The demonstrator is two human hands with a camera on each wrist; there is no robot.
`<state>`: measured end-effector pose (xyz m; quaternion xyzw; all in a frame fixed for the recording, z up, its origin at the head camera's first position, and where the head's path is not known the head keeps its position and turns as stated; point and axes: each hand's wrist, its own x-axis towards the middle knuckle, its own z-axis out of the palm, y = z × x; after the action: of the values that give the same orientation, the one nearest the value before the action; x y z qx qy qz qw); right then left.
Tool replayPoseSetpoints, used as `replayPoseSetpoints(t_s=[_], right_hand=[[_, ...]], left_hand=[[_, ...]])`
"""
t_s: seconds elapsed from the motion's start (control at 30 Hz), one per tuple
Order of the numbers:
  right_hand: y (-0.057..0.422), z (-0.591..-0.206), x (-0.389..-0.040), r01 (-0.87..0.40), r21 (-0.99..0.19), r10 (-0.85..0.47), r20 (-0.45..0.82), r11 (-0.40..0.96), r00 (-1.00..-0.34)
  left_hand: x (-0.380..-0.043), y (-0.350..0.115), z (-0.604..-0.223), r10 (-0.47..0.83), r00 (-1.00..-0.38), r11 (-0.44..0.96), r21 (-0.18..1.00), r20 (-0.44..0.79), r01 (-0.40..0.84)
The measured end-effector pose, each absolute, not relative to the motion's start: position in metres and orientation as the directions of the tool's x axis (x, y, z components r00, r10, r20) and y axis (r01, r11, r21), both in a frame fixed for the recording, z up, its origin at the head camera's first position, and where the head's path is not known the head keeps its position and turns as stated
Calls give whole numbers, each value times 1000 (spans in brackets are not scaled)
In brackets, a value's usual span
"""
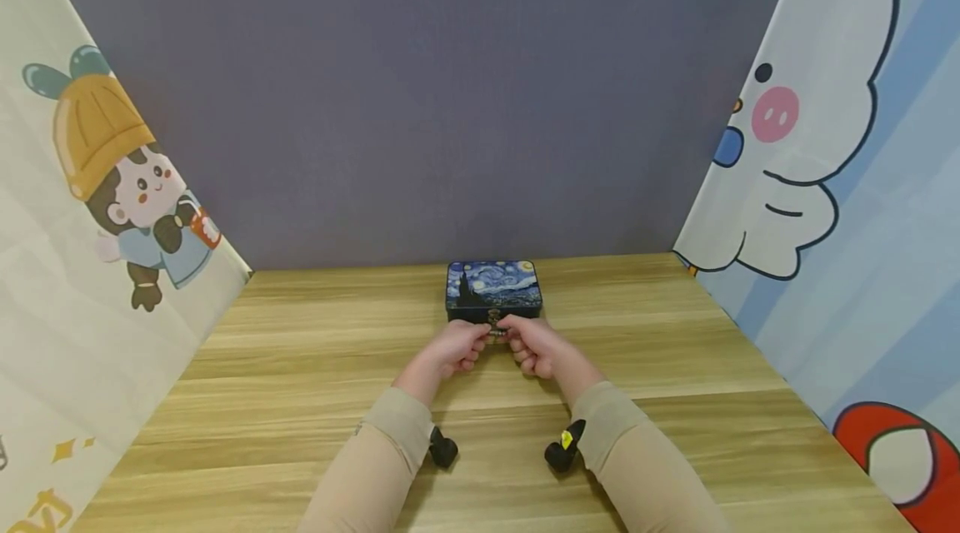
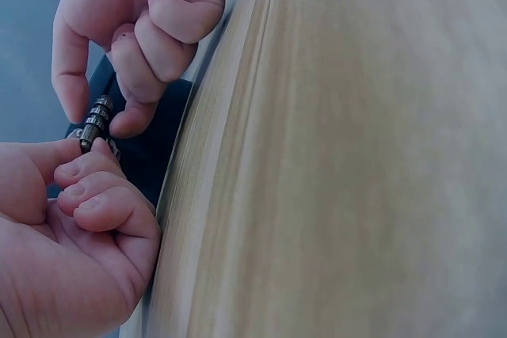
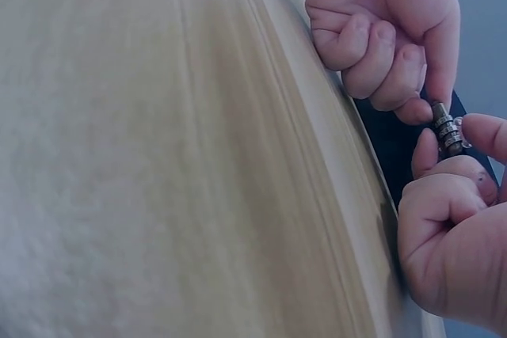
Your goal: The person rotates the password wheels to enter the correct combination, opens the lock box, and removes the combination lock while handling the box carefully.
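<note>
A small tin box (image 1: 495,287) with a starry night picture on its lid stands near the back of the table. A metal clasp (image 1: 493,316) is on its dark front. At that front is a small combination padlock (image 2: 97,119) with ribbed number rings. My left hand (image 1: 453,346) pinches one end of the padlock between thumb and index finger. Around the padlock's other end, my right hand (image 1: 534,346) holds its thumb and index finger spread, with small gaps to the rings (image 3: 448,129). Its other fingers are curled in. The padlock's shackle is mostly hidden.
The wood-grain table (image 1: 315,400) reaches back to a dark grey wall panel (image 1: 450,100). Cartoon-printed panels (image 1: 817,225) stand on both sides. A black wrist device (image 1: 442,448) is strapped at each sleeve.
</note>
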<state>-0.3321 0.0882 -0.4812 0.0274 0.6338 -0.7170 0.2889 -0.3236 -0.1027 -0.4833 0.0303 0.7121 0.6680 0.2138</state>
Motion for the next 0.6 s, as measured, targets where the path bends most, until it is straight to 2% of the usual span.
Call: replayPoseSetpoints(t_s=[0.6], right_hand=[[82, -481, -328, 433, -902, -365, -404, 5, -839]], left_hand=[[-323, -103, -482, 327, -907, 113, 964, -266, -243]])
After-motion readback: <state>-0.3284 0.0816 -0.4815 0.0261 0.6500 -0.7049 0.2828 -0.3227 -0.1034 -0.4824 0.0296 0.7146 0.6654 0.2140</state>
